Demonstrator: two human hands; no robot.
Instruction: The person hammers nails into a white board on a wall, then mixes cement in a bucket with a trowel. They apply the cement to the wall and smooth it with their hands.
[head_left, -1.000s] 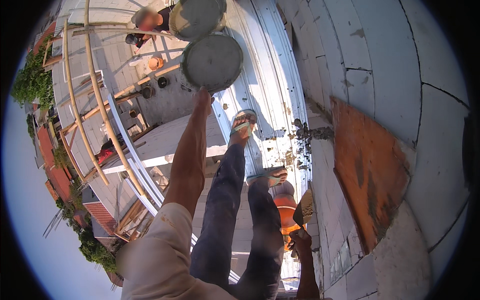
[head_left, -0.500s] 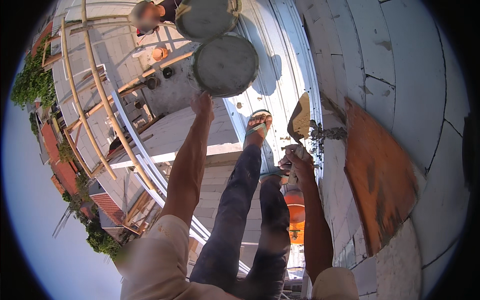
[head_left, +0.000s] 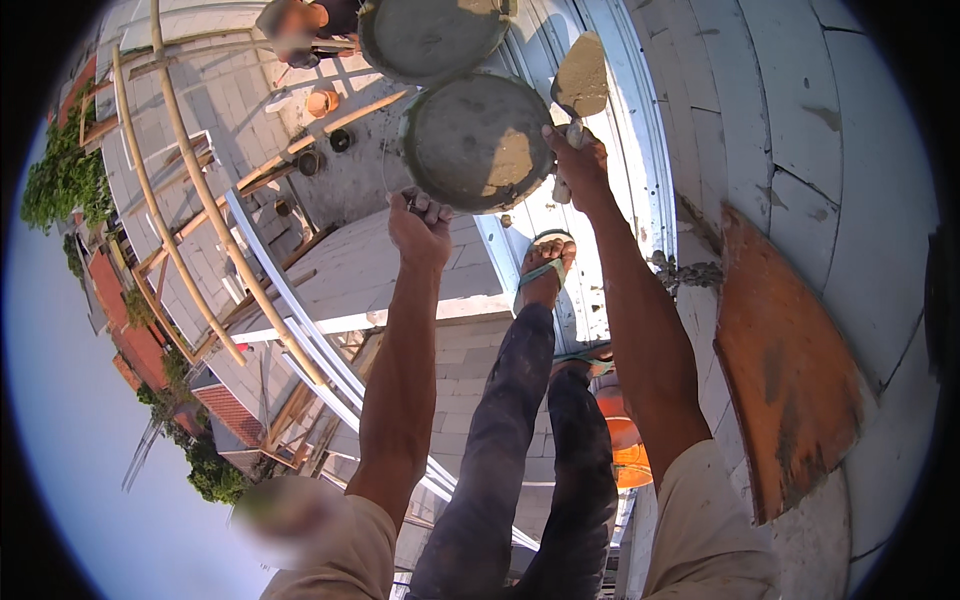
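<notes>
My left hand is closed, its curled fingers at the near left rim of a round bucket of wet grey mortar. On the bucket's right side, my right hand is wrapped round the handle of a trowel. The trowel blade, coated in mortar, points away from me over the metal planks. My right fingertips are close to the bucket's rim; whether they touch it I cannot tell. Right behind stands a second mortar bucket.
My sandalled feet stand on narrow white metal planks. A block wall rises on the right, with an orange-brown board against it. An orange bucket is behind my feet. Left are bamboo poles, a drop and another person.
My right hand has swung the trowel forward and up from beside my feet to the bucket's right side. The left hand has turned at the bucket's rim, and the view has shifted.
</notes>
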